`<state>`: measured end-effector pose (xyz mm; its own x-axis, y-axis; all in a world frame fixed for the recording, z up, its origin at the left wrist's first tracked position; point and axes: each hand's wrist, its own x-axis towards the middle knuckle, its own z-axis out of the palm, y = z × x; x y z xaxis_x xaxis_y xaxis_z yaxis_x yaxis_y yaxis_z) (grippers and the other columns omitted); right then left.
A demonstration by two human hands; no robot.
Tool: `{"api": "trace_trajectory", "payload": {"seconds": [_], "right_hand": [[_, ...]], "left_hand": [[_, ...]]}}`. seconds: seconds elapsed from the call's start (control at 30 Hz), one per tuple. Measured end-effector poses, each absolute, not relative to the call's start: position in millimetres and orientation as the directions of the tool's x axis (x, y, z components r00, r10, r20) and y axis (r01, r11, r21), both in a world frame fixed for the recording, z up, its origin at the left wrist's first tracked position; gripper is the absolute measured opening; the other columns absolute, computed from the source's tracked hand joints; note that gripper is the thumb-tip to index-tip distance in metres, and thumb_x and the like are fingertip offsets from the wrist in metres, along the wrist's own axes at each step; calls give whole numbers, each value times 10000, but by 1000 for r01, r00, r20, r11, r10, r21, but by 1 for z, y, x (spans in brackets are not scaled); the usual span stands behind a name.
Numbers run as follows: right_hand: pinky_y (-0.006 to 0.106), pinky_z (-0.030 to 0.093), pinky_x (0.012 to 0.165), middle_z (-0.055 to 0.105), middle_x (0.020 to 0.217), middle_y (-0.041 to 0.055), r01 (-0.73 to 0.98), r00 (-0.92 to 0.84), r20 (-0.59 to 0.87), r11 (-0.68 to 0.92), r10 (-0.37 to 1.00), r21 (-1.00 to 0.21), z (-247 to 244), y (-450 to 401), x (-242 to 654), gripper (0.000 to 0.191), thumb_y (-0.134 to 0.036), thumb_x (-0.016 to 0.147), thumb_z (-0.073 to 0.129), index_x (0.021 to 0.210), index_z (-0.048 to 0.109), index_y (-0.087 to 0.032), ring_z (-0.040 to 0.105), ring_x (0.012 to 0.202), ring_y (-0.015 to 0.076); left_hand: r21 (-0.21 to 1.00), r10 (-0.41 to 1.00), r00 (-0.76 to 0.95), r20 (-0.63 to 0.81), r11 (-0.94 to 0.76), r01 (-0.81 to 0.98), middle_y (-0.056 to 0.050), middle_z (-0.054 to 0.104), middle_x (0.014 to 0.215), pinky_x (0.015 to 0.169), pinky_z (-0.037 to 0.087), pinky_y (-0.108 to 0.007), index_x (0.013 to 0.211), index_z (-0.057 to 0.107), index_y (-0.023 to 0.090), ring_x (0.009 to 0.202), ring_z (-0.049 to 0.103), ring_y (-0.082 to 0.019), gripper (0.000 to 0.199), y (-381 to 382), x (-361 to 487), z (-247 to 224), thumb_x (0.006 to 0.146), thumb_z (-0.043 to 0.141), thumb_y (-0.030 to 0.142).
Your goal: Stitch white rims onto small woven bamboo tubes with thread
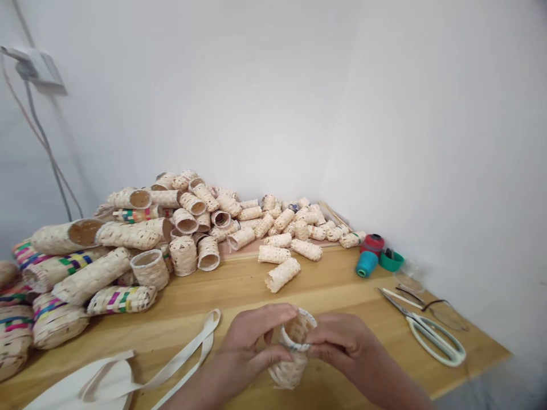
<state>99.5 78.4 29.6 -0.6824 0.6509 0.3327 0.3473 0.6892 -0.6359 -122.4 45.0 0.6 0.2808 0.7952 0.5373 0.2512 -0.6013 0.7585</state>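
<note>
I see the left hand and right hand pinching the wrapped rim of a small woven basket between their fingers above the surface, scissors right of the basket.

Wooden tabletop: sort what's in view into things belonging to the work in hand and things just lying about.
Belongs, it seems:
woven basket, held by left hand and right hand
piled baskets
white strip
possibly scissors, red spool, blue spool

Just lying about, probably:
eyeglasses
green bowl

Left fingers and right fingers holding woven basket, basket pile beyond, white-handled scissors
</note>
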Motion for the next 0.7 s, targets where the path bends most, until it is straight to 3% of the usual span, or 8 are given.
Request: {"api": "trace_trajectory", "payload": {"seconds": [0.13,0.2,0.27,0.37,0.47,0.53,0.6,0.7], "right_hand": [[238,389,600,599,646,-22,308,-681,351,686,642,-659,30,82,91,296,-438,919,551,785,739,-253,542,622,145],[233,381,559,553,624,-37,303,-624,345,624,702,-720,23,92,94,251,-455,885,594,955,740,-263,505,577,135],[228,376,512,489,603,-55,318,-509,338,538,792,-781,10,108,104,386,-472,850,619,1159,671,-246,460,526,125],[254,427,521,505,602,-41,425,-353,310,446,883,-788,-10,134,127,428,-451,856,577,1193,647,-198,498,532,144],[358,503,772,694,867,71,568,-317,327,454,890,-687,-14,143,144,327,-383,845,589,1101,698,-211,639,833,238],[407,462,923,672,1139,105,569,-347,321,470,881,-675,-5,137,142,334,-363,841,597,1139,683,-236,615,1026,270],[397,475,918,608,1273,90,491,-411,241,436,879,-754,6,123,130,401,-370,849,584,1232,624,-260,617,1026,253],[319,526,759,540,1359,78,376,-524,66,300,849,-876,16,102,105,602,-340,804,636,1380,476,-277,639,821,189]], "left_hand": [[744,766,318,559,-632,215,-103,708,1023,726,488,-266,930,715,203,885,662,-215,128,51,-122,4,829,684,276],[748,771,312,556,-627,217,-82,689,878,672,454,-251,799,687,170,784,634,-192,154,52,-121,7,861,640,302],[731,763,309,568,-640,236,-53,644,739,630,416,-252,732,658,162,688,584,-175,235,52,-122,9,881,607,336],[717,776,317,546,-628,303,-35,589,636,575,362,-256,682,654,168,602,518,-161,269,51,-125,11,883,602,339],[725,793,337,508,-604,330,-35,593,632,577,364,-258,682,678,174,596,523,-160,229,49,-127,13,870,626,293],[726,792,348,502,-605,328,-29,604,640,581,371,-255,705,690,175,592,528,-156,202,49,-127,13,868,630,278],[720,790,349,504,-608,334,-29,615,653,585,377,-253,725,693,169,591,530,-152,196,49,-127,13,872,623,278],[715,800,332,501,-598,362,-39,629,670,583,384,-247,719,682,153,596,540,-148,210,50,-127,11,877,615,274]]}}
